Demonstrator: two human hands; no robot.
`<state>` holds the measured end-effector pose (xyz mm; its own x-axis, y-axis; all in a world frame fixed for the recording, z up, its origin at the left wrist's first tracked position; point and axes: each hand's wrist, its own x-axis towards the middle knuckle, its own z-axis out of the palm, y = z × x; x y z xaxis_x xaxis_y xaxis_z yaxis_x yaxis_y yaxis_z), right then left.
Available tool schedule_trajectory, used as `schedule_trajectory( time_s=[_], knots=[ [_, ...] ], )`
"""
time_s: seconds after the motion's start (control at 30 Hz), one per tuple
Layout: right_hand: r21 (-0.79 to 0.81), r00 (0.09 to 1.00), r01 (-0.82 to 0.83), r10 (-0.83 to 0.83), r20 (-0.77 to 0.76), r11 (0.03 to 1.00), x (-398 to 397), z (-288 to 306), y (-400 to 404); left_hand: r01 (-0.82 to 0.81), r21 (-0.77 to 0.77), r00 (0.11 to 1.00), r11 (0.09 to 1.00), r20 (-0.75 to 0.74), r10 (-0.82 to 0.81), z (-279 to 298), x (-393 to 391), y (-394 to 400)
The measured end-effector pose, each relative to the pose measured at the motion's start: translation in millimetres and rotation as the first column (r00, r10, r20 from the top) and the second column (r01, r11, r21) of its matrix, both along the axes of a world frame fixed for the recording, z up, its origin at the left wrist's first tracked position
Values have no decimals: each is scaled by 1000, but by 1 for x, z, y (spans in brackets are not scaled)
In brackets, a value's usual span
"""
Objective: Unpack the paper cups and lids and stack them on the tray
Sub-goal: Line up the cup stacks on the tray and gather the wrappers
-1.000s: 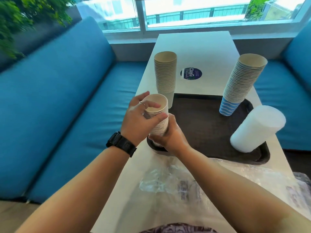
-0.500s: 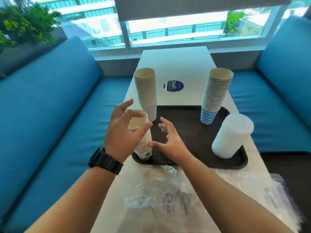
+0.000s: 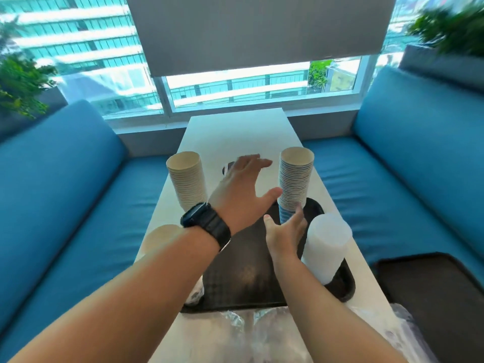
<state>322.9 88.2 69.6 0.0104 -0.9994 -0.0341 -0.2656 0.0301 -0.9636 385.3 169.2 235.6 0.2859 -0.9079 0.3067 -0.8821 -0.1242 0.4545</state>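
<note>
1. Long white table (image 3: 309,163) carries a dark rectangular plastic tray (image 3: 243,273) at its near end.
2. Blue-striped paper cup stack (image 3: 294,184) at the tray's far right corner; white lid stack (image 3: 326,247) along its right edge; beige cup stack (image 3: 187,179) at its far left.
3. Left hand (image 3: 241,192) and right hand (image 3: 286,231), fingers spread, grasp nothing beside the striped stack.

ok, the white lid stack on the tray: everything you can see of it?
The lid stack is a tall column of translucent white lids, plastic by the look, single lids too blurred to count. It leans to the right, its base on the dark tray at the near right corner. The right hand is just left of it; contact cannot be told.
</note>
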Motion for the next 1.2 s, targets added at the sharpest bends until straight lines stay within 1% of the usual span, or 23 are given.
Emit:
schedule_trajectory(
  time_s=[0.1, 0.17, 0.23, 0.33, 0.5, 0.6, 0.67, 0.73, 0.87, 1.03, 1.2],
  knots=[
    [-25, 995, 94, -94, 23, 995, 2, 6, -14, 58, 98, 998, 993, -9, -57, 6, 2, -32],
    [-26, 991, 127, -126, 46, 992, 3, 11, -24, 68, 145, 997, 987, 24, -73, 10, 5, -52],
    [-55, 988, 155, -155, 10, 986, 5, 11, -32, 70, 203, 996, 977, 35, -78, 11, 7, -71],
    [-117, 982, 179, -185, -40, 977, 9, 6, -43, 55, 276, 998, 959, -9, -55, 8, 10, -90],
    [-159, 977, 207, -211, -8, 965, 12, 0, -53, 54, 286, 998, 957, 11, -59, 4, 15, -101],
    [-213, 982, 177, -186, -21, 961, 12, -3, -53, 37, 263, 998, 964, 39, -49, 8, 16, -98],
    [-248, 992, 114, -124, -25, 962, 11, -5, -48, 17, 241, 999, 970, 30, -25, 15, 19, -91],
    [-266, 1000, 21, -24, -9, 964, 11, -1, -38, -9, 233, 1000, 973, 17, 6, 25, 27, -80],
    [-203, 979, -184, 198, 47, 962, 18, 13, -9, -75, 217, 996, 973, -37, 85, 42, 48, -48],
    [-149, 900, -430, 435, 1, 890, 32, 19, 28, -139, 245, 960, 960, -207, 191, 47, 79, -5],
    [-91, 795, -606, 604, -55, 790, 50, 25, 51, -211, 306, 917, 928, -266, 296, 43, 107, 29]
  ],
)
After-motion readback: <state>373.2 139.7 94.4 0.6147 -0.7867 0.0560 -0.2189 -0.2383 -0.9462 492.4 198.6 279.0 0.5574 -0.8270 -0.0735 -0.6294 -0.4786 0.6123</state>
